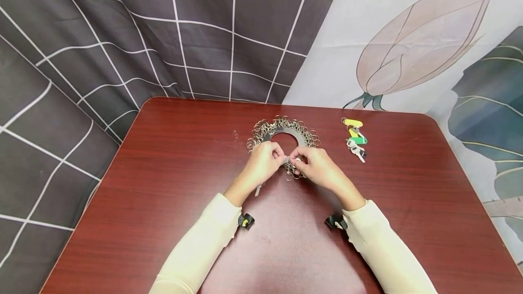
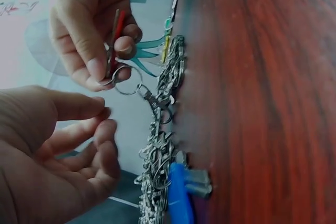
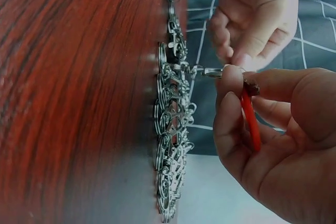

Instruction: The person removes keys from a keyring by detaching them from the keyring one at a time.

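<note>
My right hand (image 1: 316,164) pinches a red key tag (image 3: 251,121) above a round grey plate (image 1: 301,136) hung with many metal clasps and split rings. From the fingertips a split ring (image 2: 127,81) runs to a clasp (image 2: 152,98) on the plate. My left hand (image 1: 261,162) is close by, its fingers bent; in the left wrist view its fingertips are apart from the ring and no object shows between them. Beneath the left hand, a blue key tag (image 2: 181,195) with a key (image 2: 198,182) hangs at the plate's edge.
At the right of the dark red table (image 1: 163,171) lie a yellow key tag (image 1: 353,123), a green key tag (image 1: 359,140) and several keys (image 1: 355,149). A grey gridded curtain (image 1: 204,44) and a white patterned cloth (image 1: 327,71) stand behind the table's far edge.
</note>
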`<state>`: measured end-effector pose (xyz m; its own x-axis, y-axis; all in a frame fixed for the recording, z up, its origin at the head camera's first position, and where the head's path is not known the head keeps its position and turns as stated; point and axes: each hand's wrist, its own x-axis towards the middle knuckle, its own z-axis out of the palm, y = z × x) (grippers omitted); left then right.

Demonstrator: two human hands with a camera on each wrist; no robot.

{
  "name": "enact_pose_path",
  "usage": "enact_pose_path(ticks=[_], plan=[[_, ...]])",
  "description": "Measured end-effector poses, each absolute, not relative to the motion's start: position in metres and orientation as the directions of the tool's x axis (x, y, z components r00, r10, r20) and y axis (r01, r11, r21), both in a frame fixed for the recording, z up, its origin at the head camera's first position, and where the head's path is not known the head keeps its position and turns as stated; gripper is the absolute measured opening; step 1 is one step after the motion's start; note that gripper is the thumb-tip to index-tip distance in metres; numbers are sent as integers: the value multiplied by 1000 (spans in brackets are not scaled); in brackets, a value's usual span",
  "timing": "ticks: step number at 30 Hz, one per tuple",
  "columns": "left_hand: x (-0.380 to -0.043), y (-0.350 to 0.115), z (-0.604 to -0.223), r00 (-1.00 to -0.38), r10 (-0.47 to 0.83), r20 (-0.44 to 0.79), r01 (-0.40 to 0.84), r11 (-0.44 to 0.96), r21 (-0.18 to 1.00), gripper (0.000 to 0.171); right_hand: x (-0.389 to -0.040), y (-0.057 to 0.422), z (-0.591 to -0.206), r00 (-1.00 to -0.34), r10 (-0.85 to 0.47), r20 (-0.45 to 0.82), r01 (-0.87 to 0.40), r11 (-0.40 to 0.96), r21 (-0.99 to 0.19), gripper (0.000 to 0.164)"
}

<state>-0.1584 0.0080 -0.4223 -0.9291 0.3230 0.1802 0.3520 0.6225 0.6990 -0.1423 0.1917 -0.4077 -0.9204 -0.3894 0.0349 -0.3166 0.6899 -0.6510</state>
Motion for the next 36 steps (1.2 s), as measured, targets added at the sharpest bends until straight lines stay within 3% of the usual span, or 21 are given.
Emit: enact_pose_path(ticks=[5,15,23,32,36], plan=[[-161,1,-423,-926,372,60,287,594,751,11,-144,193,-408,-926,-376,16,-290,685,-668,9],[-162,0,-424,-856,503,-118,168,487,857,15,-143,193,-408,-934,-357,-26,-247,696,-675,10],[-162,2,-430,-874,445,-196,-3,398,917,15,-143,191,-408,-934,-354,-45,-219,668,-711,10],[-165,6,-436,-882,404,-243,-198,151,969,18,-143,191,-410,-943,-333,-5,-246,705,-666,9],[-164,5,-434,-875,407,-263,-214,161,963,16,-143,191,-411,-945,-327,19,-251,685,-684,7]])
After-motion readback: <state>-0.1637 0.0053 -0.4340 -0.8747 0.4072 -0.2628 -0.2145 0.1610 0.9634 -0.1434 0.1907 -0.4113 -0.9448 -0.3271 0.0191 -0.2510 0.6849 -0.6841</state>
